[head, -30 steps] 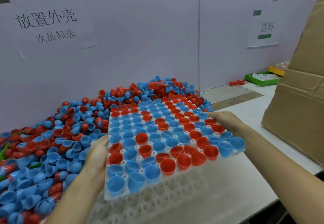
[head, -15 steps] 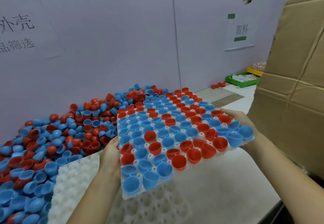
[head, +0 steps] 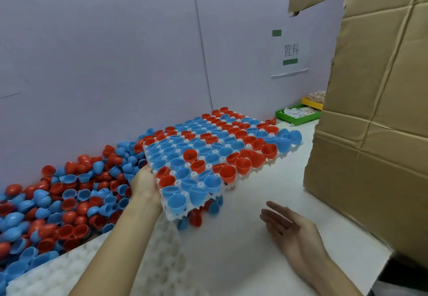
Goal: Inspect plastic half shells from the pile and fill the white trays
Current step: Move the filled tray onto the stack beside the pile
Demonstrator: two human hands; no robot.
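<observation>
One white tray (head: 172, 214), full of red & blue half shells (head: 208, 150), is held above the table (head: 243, 249) by the left hand (head: 144, 183) only, which grips its left edge, near corner. The right hand (head: 291, 231) is open w/ straight fingers, palm up, apart from the tray. More trays (head: 97, 263) lie on the table below. The pile (head: 58, 203) of loose shells sits on the left, along the wall. A cardboard box (head: 375, 133) stands at the right.

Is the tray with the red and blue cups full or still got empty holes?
Full: every visible pocket of the white tray holds a shell.
</observation>
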